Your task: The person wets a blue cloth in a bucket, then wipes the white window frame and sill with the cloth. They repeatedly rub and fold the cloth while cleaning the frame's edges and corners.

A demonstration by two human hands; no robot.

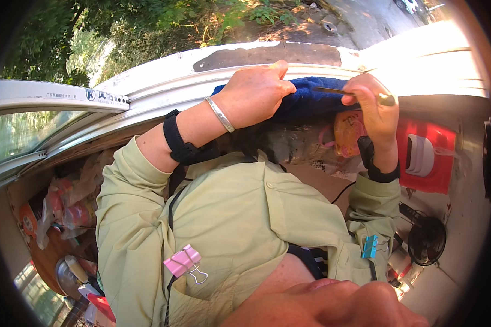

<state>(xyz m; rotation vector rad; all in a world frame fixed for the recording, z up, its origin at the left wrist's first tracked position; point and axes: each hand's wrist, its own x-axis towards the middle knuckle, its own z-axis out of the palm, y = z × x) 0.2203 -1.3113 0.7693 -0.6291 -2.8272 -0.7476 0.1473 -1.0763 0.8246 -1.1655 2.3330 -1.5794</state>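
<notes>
A dark blue cloth (pixel 317 93) lies bunched along the inner edge of the white window frame (pixel 163 102). My left hand (pixel 257 92), with a silver bangle at the wrist, is closed on this cloth, which shows on both sides of the fist. The exact grip of its fingers is hidden. To the right, my right hand (pixel 370 98) holds a thin metal tool (pixel 333 90), perhaps a spoon held by its bowl end. The slim end points left over the cloth, and a rounded brassy end shows by the thumb. Both wrists wear black straps.
A sliding window sash (pixel 61 96) bearing writing stands at left. Plants and paved ground lie outside. Below the sill are a yellow-and-pink bag (pixel 347 133), a red bag (pixel 427 157) and a small black fan (pixel 427 240). Plastic bags (pixel 71 200) sit at left.
</notes>
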